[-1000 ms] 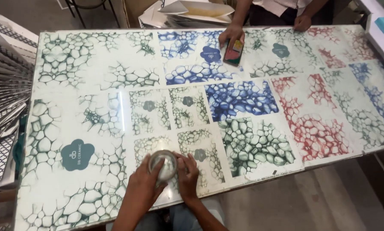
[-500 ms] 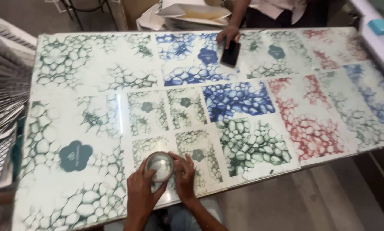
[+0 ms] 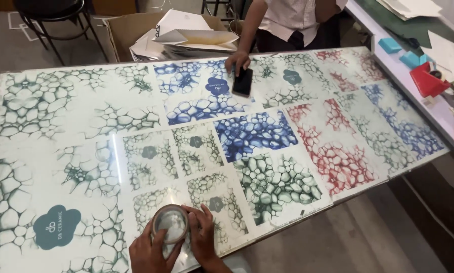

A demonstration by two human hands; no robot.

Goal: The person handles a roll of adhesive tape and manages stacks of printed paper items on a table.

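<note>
Right now a roll of clear tape [image 3: 170,224] sits flat on the bench [image 3: 60,86], at the near edge, w/ both hands closed round it. Left hand [image 3: 148,250] cups the roll from the near-left side, thumb over the rim; right hand [image 3: 202,237] presses against its right side, fingers curled on top. Held that way, prob. to steady the roll on the slick glossy surface, though whether a tape end is being picked at I can't tell — too small.

Under the roll lie printed sample sheets w/ a cell-like pattern. Just beyond the roll are small grey-green sheets [image 3: 196,146], laid edge to edge in a grid, prob. so the tints can be compared side by side. Further out from the roll, to the right, a dark blue sheet [image 3: 255,134] and a bold green one [image 3: 275,184]; beyond those a red sheet [image 3: 338,151]. Left of the roll, a teal flower-shaped logo [image 3: 56,226] on a large green-print sheet.

At the far edge, opposite the roll, another person's hand [image 3: 237,60] rests fingertips on a black phone [image 3: 243,82] lying flat on the bench. Far right of the roll, on a side counter, a red tape dispenser [image 3: 426,80] and pale blue blocks [image 3: 390,45]. Behind the bench, an open cardboard box [image 3: 131,30] w/ folded white card.
</note>
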